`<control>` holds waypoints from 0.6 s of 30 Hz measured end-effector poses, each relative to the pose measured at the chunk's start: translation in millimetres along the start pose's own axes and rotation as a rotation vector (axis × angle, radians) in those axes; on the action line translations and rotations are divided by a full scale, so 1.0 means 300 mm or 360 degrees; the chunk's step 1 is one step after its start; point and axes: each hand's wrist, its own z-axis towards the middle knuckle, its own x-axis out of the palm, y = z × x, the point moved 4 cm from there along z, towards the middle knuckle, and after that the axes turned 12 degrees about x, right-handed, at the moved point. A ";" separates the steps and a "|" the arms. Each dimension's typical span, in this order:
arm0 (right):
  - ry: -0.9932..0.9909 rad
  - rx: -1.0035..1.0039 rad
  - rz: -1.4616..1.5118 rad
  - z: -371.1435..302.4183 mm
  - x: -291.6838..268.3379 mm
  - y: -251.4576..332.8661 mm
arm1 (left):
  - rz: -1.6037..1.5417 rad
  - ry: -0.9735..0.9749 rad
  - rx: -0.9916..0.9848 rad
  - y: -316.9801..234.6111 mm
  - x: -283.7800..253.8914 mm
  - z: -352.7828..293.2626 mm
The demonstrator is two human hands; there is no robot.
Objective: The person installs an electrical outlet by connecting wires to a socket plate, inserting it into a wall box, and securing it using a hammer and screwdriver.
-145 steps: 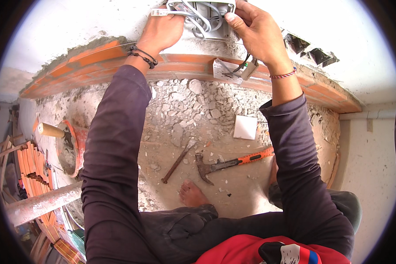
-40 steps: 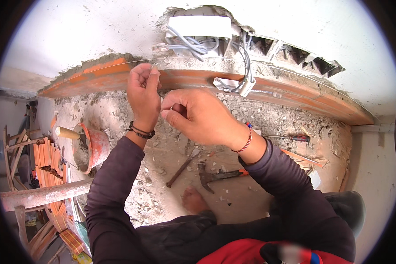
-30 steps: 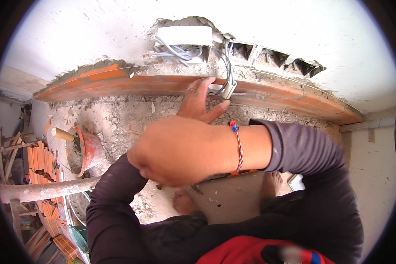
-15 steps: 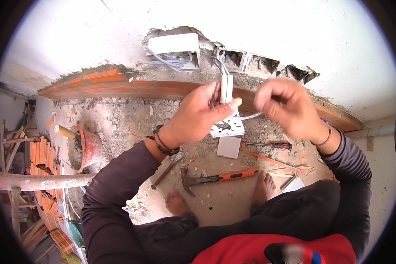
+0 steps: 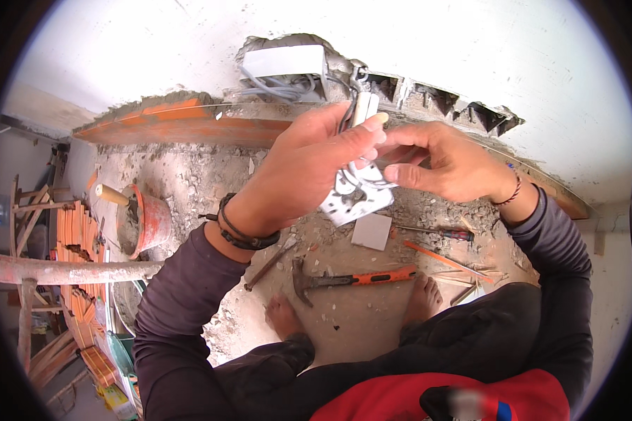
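My left hand [image 5: 309, 165] is closed around a pale, narrow block [image 5: 366, 107], thumb pressed along its front. Dark and grey wires run from its top toward the wall. Below my fingers a white plate with dark slots [image 5: 364, 205], like a socket plate, hangs tilted. Loops of pale cable [image 5: 381, 184] lie across it. My right hand [image 5: 449, 163] is beside it, its thumb at the cable loops and its fingertips partly hidden behind my left hand. A white box [image 5: 284, 62] with coiled grey cable [image 5: 281, 90] sits in a broken-out wall hole.
More box openings [image 5: 435, 102] line the wall above an orange brick ledge [image 5: 182, 125]. On the rubble-strewn floor lie a claw hammer [image 5: 358, 278], a chisel [image 5: 268, 265], a screwdriver [image 5: 446, 232] and a square tile [image 5: 371, 231]. A red bucket [image 5: 154, 221] stands left, near a wooden pole [image 5: 77, 271].
My right hand has moved left and lower, in against my left hand, bringing the cable into loops over the plate. The narrow block and the plate have tilted.
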 end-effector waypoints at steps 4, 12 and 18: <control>-0.0002 -0.0075 -0.0328 0.011 -0.041 0.041 | 0.0320 -0.0009 -0.0039 -0.048 0.001 0.002; -0.0051 -0.0190 -0.0042 0.059 -0.056 -0.003 | 0.1174 -0.0024 -0.0063 -0.130 -0.150 0.051; -0.0159 -0.0047 0.0295 0.093 -0.060 -0.046 | 0.1857 0.0178 -0.0106 -0.257 -0.197 0.168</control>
